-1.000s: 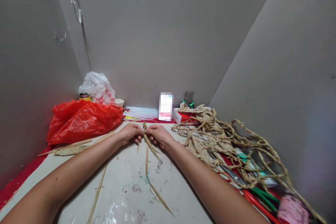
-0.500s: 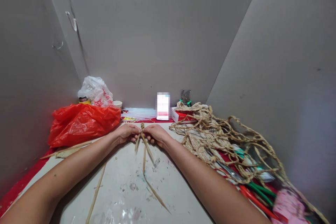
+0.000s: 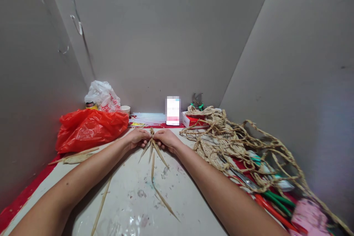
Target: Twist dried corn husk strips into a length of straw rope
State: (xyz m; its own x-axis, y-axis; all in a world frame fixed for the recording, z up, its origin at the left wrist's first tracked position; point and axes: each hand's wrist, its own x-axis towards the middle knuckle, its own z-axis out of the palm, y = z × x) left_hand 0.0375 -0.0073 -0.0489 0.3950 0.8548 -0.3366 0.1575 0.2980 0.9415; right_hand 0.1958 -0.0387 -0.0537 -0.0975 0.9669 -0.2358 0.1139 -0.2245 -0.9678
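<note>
My left hand (image 3: 139,138) and my right hand (image 3: 165,139) meet near the far edge of the white work surface (image 3: 129,199). Between them both pinch a short braid of dry straw (image 3: 152,131). Its knotted top pokes up past my fingertips, and several loose strands (image 3: 159,153) fan out below toward me. Fingers of both hands are closed; exactly which strand each one grips is too small to tell. A separate bent straw strip (image 3: 162,199) lies on the surface just below. Another long straw (image 3: 101,206) lies beside my left forearm.
On the right is a heap of braided straw cord (image 3: 218,136), with scissors (image 3: 246,180) and a pink roll (image 3: 309,215) nearer me. A red plastic bag (image 3: 91,129) sits at left. A lit phone (image 3: 173,110) stands at the back, beside pruning shears (image 3: 197,101). Grey partitions surround the table.
The strands under my hands have spread into a wider fan, one now angling out to the left. Both hands stay pinched on the braid. The whole view has shifted slightly.
</note>
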